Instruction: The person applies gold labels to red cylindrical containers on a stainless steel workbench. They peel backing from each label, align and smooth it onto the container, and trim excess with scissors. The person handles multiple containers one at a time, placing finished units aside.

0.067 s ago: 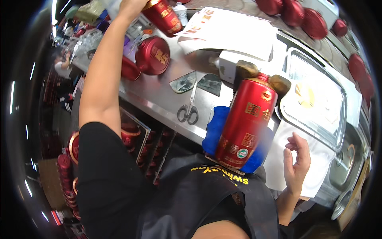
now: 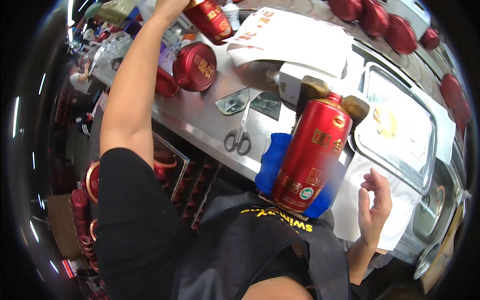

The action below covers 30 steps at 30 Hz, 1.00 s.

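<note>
A red bottle (image 2: 314, 150) with gold labels lies tilted on a blue cloth (image 2: 272, 159) in front of me, its neck between two dark, worn holder pads (image 2: 356, 109). My right hand (image 2: 375, 207) hangs just right of it, fingers loosely bent and apart, with nothing in them. At the top edge my left hand (image 2: 172, 7) reaches far across the table, beside the neck end of a second red bottle (image 2: 210, 21). Its fingers are cut off by the frame, so a grip on that bottle cannot be made out.
Scissors (image 2: 239, 139) and two dark flat pieces (image 2: 265, 105) lie on the metal table (image 2: 200, 120). Near the left arm is a round red container (image 2: 195, 66). White printed sheets (image 2: 295, 42) lie at the back. On the right are a clear tray (image 2: 427, 175) and a sink (image 2: 432, 207).
The view has shifted very slightly, so the table and bottles sit a little further right. Both hands keep nearly the same pose.
</note>
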Each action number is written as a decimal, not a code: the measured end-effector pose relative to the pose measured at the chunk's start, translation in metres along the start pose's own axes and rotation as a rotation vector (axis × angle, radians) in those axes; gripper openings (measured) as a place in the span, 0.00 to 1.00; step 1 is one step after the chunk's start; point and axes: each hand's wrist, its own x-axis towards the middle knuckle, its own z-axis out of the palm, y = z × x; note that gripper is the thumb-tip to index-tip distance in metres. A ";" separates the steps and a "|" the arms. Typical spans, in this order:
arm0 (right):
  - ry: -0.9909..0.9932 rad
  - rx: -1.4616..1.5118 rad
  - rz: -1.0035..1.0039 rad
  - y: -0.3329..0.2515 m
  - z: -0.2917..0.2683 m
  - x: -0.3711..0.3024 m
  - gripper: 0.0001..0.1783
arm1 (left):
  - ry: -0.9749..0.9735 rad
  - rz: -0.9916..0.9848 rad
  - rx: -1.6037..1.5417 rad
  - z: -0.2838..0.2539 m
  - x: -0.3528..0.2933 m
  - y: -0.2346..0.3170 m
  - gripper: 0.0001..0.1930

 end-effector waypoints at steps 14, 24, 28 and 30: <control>-0.014 -0.075 0.061 0.020 -0.022 0.001 0.22 | -0.179 -0.007 -0.034 0.048 0.024 -0.074 0.14; -0.035 -0.110 0.082 0.030 -0.033 0.000 0.20 | -0.423 -0.048 -0.058 -0.025 0.032 -0.075 0.22; 0.066 -0.076 0.101 0.037 -0.041 0.002 0.19 | -0.548 -0.234 0.320 -0.128 -0.005 -0.105 0.15; 0.087 -0.106 0.094 0.040 -0.044 0.006 0.18 | -0.565 -0.315 0.432 -0.144 -0.037 -0.131 0.16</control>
